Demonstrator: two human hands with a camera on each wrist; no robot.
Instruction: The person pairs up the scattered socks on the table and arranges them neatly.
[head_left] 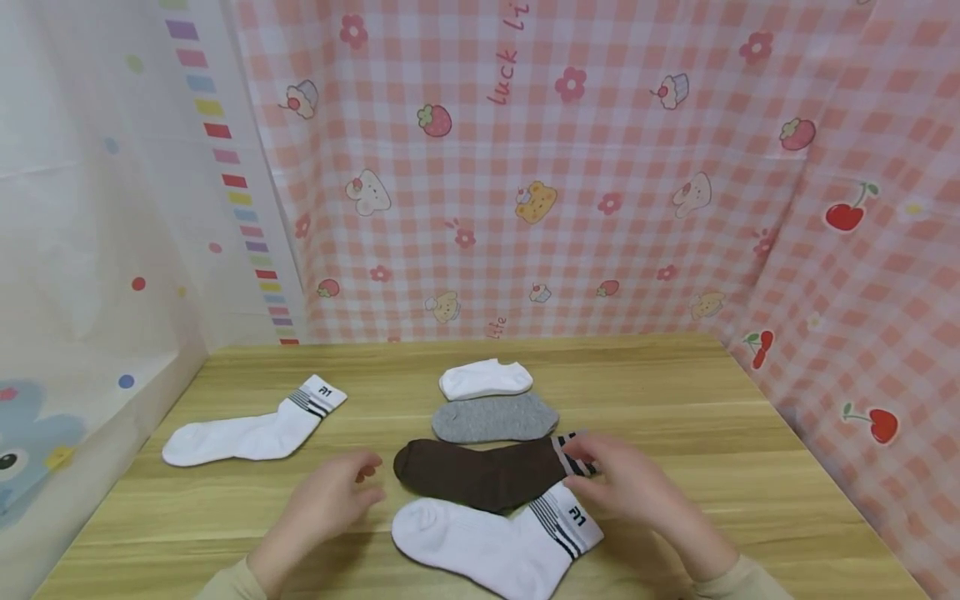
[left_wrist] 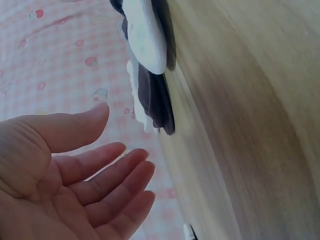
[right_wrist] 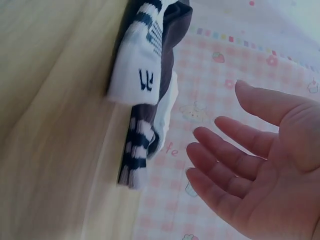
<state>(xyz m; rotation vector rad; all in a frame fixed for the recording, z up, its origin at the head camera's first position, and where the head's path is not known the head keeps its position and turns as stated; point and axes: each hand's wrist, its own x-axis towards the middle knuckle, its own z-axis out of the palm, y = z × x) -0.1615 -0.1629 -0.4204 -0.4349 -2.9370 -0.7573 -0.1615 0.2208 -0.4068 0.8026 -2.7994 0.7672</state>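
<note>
Nearest me on the table lies a white sock (head_left: 480, 542) with black stripes and a dark mark on its cuff. Behind it is a dark brown sock (head_left: 480, 475) with a striped cuff, then a grey sock (head_left: 491, 419) and a short white ankle sock (head_left: 487, 380). My left hand (head_left: 330, 496) hovers just left of the brown sock's toe, fingers relaxed, holding nothing. Over the striped cuff end of the brown sock is my right hand (head_left: 630, 483), partly hiding that cuff. In the right wrist view its palm is bare and its fingers (right_wrist: 225, 165) are loosely bent.
Another white sock (head_left: 232, 437) with a striped cuff lies alone at the table's left side. The wooden table (head_left: 750, 500) meets a pink checked cloth (head_left: 480, 250) at the back and right, and a white patterned cloth (head_left: 97, 250) at the left.
</note>
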